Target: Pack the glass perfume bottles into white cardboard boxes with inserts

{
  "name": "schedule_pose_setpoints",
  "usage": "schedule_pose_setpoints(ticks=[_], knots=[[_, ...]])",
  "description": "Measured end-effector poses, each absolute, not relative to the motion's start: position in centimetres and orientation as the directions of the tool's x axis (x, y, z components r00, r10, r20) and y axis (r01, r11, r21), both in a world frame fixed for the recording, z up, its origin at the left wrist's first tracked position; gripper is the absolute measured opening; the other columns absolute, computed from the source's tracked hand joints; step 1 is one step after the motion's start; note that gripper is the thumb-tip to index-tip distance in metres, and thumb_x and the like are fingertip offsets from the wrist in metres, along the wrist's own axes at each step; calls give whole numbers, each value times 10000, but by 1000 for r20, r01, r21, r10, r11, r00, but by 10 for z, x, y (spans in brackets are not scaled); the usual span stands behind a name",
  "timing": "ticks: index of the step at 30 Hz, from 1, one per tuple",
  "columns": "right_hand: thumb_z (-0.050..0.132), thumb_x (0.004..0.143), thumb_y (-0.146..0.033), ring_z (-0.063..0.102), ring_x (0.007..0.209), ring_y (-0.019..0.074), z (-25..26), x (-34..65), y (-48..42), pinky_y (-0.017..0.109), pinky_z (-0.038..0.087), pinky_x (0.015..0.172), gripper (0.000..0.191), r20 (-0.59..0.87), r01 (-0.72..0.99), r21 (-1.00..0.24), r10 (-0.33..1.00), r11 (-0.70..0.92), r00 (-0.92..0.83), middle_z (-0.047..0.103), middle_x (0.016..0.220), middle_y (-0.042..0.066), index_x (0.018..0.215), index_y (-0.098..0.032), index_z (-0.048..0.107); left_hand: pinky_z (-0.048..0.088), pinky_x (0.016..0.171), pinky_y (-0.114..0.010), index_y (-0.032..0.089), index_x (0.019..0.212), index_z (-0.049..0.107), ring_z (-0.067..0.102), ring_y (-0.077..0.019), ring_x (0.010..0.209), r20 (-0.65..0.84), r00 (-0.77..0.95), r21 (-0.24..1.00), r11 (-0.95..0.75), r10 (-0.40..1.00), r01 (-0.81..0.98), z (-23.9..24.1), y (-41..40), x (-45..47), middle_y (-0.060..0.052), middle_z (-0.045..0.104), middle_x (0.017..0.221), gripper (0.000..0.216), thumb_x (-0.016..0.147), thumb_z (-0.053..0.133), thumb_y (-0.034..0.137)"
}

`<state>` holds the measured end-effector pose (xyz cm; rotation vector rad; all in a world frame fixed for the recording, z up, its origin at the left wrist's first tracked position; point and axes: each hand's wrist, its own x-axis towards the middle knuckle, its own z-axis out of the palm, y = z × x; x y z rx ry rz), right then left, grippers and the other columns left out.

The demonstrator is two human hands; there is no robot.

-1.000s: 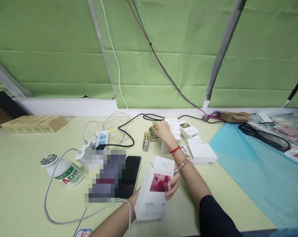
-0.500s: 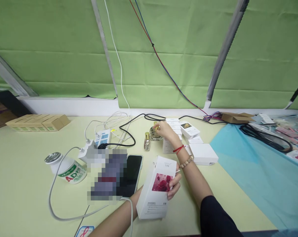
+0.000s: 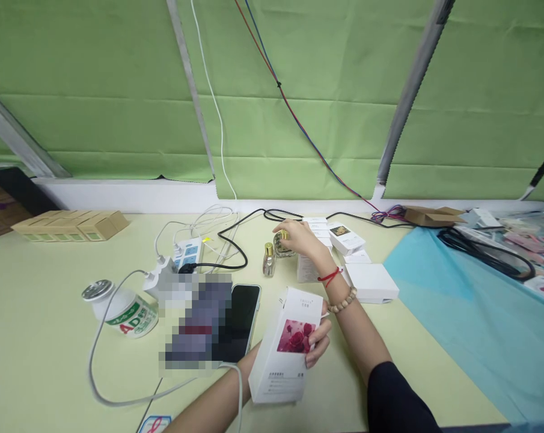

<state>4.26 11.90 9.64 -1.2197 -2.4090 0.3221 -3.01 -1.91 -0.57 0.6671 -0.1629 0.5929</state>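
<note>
My left hand (image 3: 317,340) grips a tall white box with a rose picture (image 3: 285,344), held tilted above the near edge of the pale yellow-green table (image 3: 37,337). My right hand (image 3: 299,237) reaches to the far middle of the table. Its fingers close over the gold cap of a round glass perfume bottle (image 3: 282,246). A smaller bottle with a gold cap (image 3: 268,260) stands just left of it. Red string and a bead bracelet circle my right wrist.
Small white boxes (image 3: 369,281) lie right of the bottles. A black phone (image 3: 240,314) lies by the box. A white jar (image 3: 121,308), a power strip (image 3: 185,252) with cables and tan cartons (image 3: 71,225) sit left. Blue sheeting (image 3: 474,313) covers the right.
My right hand has settled lower over the round bottle's cap. The white rose box in my left hand has barely shifted.
</note>
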Motion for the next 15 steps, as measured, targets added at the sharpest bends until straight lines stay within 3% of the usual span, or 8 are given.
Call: schedule_pose_setpoints(ticks=[3,9,15], knots=[[502,790,-31,537,1076,165,100,40,116,339,285,976,359,308,624,-401,741,670,-597,613,1145,30,1071,-207,641,364,388,-191,193,958,467,423,-123,448,336,821,523,634,462,-570,-4,-20,-29,6,393,636,339,885,448,524],[512,821,-37,599,996,148,88,28,121,283,359,901,346,164,585,-425,694,691,-701,674,1054,22,1090,-202,655,378,377,-205,188,988,466,424,-132,446,439,811,512,634,387,-579,-10,-16,-27,-1,408,649,265,933,382,433],[621,811,-126,638,864,127,86,26,124,219,404,796,236,205,552,-437,676,710,-708,703,940,29,1033,-169,690,378,392,-201,175,987,450,423,-119,451,319,811,539,611,490,-580,-17,-20,-32,-5,409,673,219,931,416,384]])
